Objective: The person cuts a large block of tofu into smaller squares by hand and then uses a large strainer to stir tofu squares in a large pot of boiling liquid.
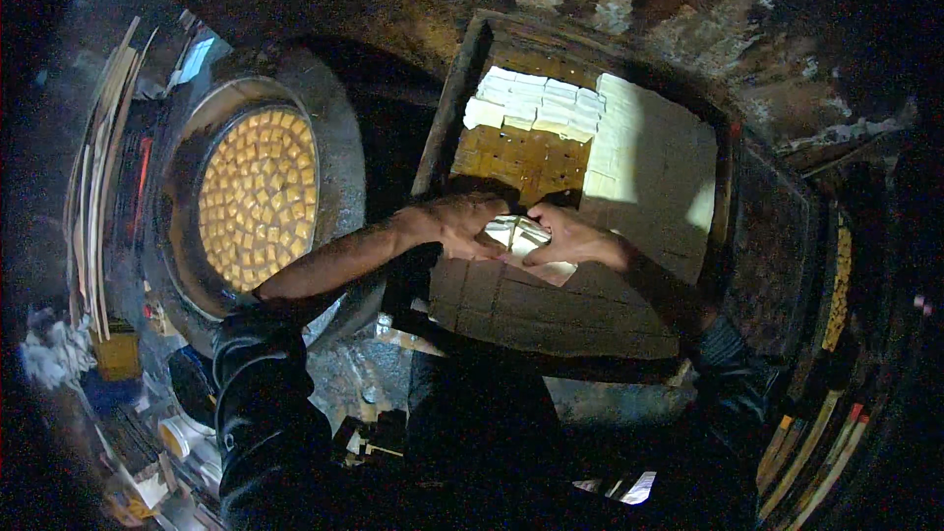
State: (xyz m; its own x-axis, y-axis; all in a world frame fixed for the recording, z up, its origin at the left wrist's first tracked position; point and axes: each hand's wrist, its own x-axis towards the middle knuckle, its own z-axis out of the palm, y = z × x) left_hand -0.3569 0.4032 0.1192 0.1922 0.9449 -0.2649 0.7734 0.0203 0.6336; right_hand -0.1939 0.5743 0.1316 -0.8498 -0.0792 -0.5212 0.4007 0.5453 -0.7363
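Both hands on it now, centre of the frame: left hand (470,229) and right hand (575,236) clasp a small cluster of white blocks (518,232) from either side, fingers and thumbs curled in, gripping. The cluster sits over the lower middle of the tray (440,152); whether it's clear of the layer underneath, I can't tell. Above, white rows (541,103) lie in bright light beside a bare wooden patch, and a shaded slab (551,320) fills the tray's lower part. Over at left, a pan (180,202) full of golden pieces (258,187). Looks like the gathering step, cluster in hand; the next move calls for even, gentle pressure from both sides, blocks kept level and together.
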